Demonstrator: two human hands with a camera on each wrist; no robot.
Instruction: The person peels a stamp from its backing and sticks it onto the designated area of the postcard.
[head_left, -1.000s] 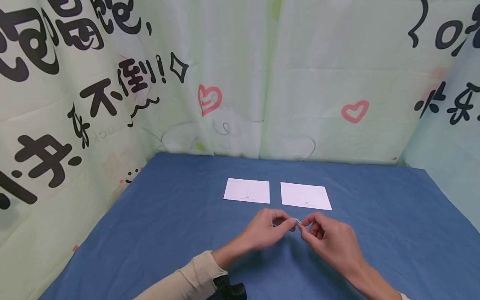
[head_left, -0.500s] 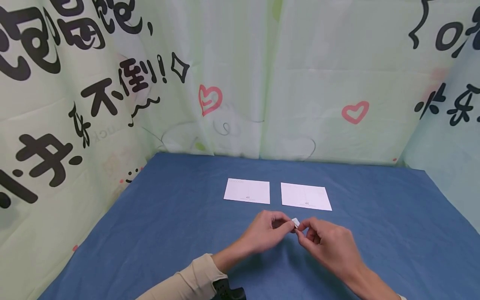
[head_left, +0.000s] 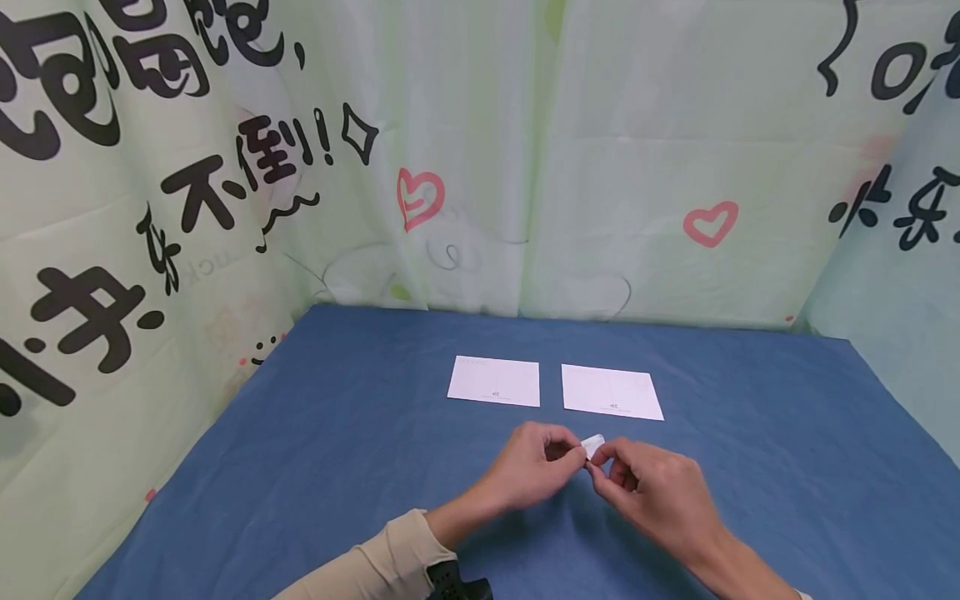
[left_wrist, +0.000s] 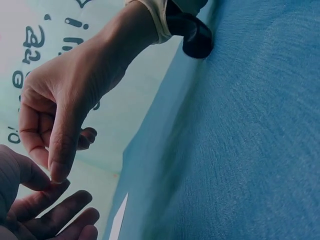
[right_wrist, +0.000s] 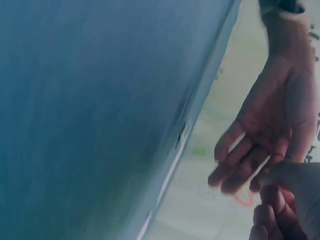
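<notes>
In the head view a small white flat piece (head_left: 593, 444) sits between the fingertips of both hands, above the blue cloth. My left hand (head_left: 531, 467) pinches it from the left with thumb and forefinger. From the other side, my right hand (head_left: 660, 492) grips its near edge, thumb and forefinger together. The fingers cover part of the piece, and its exact kind cannot be told. In the left wrist view the right hand (left_wrist: 65, 100) reaches down to meet the left hand's (left_wrist: 30, 200) fingertips. The right wrist view has the left hand's (right_wrist: 275, 115) other fingers spread loosely.
Two white cards with small printed marks lie side by side beyond the hands, a left card (head_left: 493, 382) and a right card (head_left: 612, 392). Blue cloth (head_left: 337, 433) covers the table. A pale printed curtain (head_left: 600, 167) encloses the back and sides.
More of the white piece shows between the fingertips now; earlier only a thin edge was seen. The right fingertips have shifted slightly left and down. The cards have stayed put.
</notes>
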